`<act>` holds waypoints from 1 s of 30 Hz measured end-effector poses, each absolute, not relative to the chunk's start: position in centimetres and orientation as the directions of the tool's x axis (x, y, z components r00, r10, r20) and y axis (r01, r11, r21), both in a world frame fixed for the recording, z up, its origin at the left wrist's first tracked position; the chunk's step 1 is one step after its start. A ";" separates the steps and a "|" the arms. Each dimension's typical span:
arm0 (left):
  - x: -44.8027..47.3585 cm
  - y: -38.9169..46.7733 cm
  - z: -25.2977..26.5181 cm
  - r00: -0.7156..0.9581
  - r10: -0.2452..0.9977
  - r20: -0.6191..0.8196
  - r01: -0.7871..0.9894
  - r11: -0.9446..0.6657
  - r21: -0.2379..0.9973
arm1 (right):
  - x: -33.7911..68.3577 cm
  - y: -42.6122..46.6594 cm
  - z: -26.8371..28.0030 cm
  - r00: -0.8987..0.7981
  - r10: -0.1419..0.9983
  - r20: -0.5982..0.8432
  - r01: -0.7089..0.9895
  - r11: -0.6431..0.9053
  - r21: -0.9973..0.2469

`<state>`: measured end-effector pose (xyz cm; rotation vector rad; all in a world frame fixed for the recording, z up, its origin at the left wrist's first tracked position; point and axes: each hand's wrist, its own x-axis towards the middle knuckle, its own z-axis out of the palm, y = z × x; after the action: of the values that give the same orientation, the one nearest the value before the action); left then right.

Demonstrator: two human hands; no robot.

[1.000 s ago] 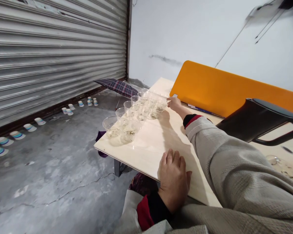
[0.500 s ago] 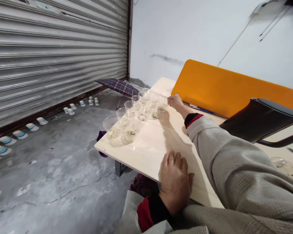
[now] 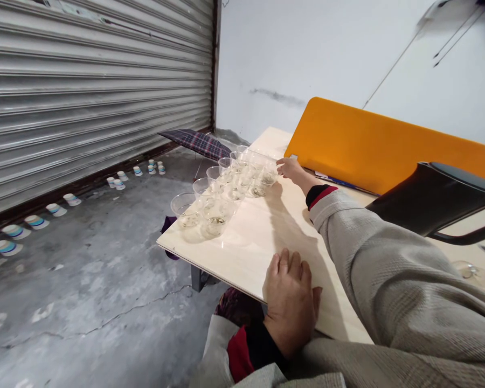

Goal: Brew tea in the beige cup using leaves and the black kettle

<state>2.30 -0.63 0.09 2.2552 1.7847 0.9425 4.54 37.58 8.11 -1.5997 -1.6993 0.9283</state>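
Note:
My left hand (image 3: 291,302) lies palm down on the near edge of the pale wooden table (image 3: 246,253), fingers slightly bent and holding nothing. At the far end of my outstretched arm, my right hand (image 3: 291,170) is beside a clear plastic cup (image 3: 269,177) at the right of the group. Its fingers look loosened and a little apart near the rim; whether they touch it is too small to see. Several clear cups stand in rows along the table's left side. A front cup (image 3: 216,218) has pale liquid and small greenish bits at its bottom.
An orange board (image 3: 380,143) leans at the back right, with a black chair back (image 3: 440,199) before it. A plaid umbrella (image 3: 196,143) is beyond the cups. Several paper cups (image 3: 36,221) stand upside down on the floor along the roller shutter (image 3: 97,97).
The fingers of my right hand have loosened from a pinch beside the cup's rim. My left hand stays where it was. The view has shifted very slightly.

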 end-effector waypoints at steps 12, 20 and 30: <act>2.3 -0.7 0.0 0.120 0.916 0.383 0.841 -0.299 0.452 | 4.3 38.2 7.7 -0.070 0.998 0.001 0.551 0.039 -0.833; 2.2 -0.7 0.2 0.117 0.917 0.380 0.831 -0.300 0.469 | 4.4 38.3 7.8 -0.070 0.997 0.023 0.524 0.056 -0.850; 2.2 -0.7 0.1 0.111 0.909 0.401 0.831 -0.306 0.464 | 5.0 38.5 7.1 -0.133 0.990 0.053 0.590 0.122 -0.798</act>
<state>2.22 -0.67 0.13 2.2465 1.7714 0.9624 4.95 38.52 7.08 -1.5303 -1.7980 0.8452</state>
